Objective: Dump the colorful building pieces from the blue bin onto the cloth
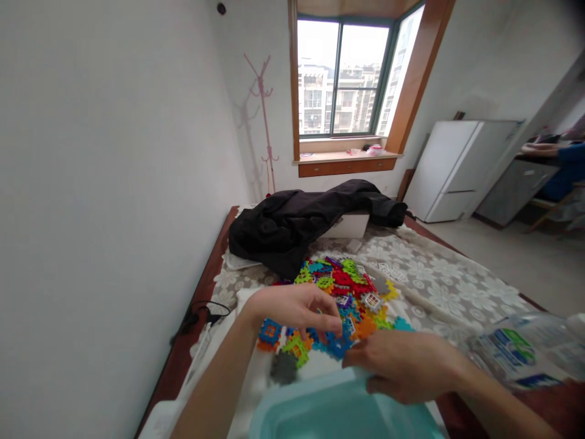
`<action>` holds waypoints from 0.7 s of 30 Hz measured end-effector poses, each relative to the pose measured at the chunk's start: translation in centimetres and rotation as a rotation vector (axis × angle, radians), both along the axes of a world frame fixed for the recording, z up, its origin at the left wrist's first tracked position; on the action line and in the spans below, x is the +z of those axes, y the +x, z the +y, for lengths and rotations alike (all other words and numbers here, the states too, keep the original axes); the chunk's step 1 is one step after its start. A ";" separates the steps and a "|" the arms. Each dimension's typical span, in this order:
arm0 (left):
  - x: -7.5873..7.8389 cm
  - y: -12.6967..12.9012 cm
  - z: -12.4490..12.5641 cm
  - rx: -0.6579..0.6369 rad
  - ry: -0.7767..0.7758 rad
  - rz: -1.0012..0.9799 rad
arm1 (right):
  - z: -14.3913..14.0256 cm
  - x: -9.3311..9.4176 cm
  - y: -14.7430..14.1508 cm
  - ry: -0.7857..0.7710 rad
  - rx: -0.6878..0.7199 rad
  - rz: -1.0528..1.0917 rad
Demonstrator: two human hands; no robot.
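A pile of colourful interlocking plastic tiles (347,292) lies on a table covered with a white lace cloth (439,280). My left hand (297,308) reaches over the near side of the pile, fingers curled down onto blue tiles (336,346). My right hand (402,366) rests just beside it at the pile's near edge, fingers bent toward the same blue tiles. Whether either hand grips a tile is hidden by the fingers. A teal plastic bin (338,408) sits right below both hands.
A black jacket (301,222) drapes over a white box (347,227) at the table's far end. A crumpled clear plastic bag (525,353) lies at the right. A black cable (203,314) lies at the left edge. A white cabinet (457,167) and another person's sleeve (567,164) are far right.
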State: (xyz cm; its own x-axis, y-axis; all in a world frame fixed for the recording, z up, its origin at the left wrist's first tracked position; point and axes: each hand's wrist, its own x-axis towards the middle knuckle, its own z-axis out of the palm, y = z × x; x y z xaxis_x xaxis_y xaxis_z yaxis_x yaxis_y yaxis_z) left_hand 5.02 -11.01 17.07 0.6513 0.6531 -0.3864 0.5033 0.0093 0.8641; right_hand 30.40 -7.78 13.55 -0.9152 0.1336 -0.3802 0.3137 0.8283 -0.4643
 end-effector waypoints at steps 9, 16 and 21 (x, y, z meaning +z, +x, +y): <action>-2.1 7.6 -4.3 -0.231 0.367 0.215 | 8.0 -0.6 0.7 -0.164 -0.112 0.119; -6.1 9.5 -1.2 -0.523 0.353 -0.138 | 9.7 -3.8 -2.3 0.181 -0.309 0.377; -5.1 7.5 0.5 -0.451 0.383 -0.113 | 10.8 -4.8 -5.3 0.271 -0.242 0.254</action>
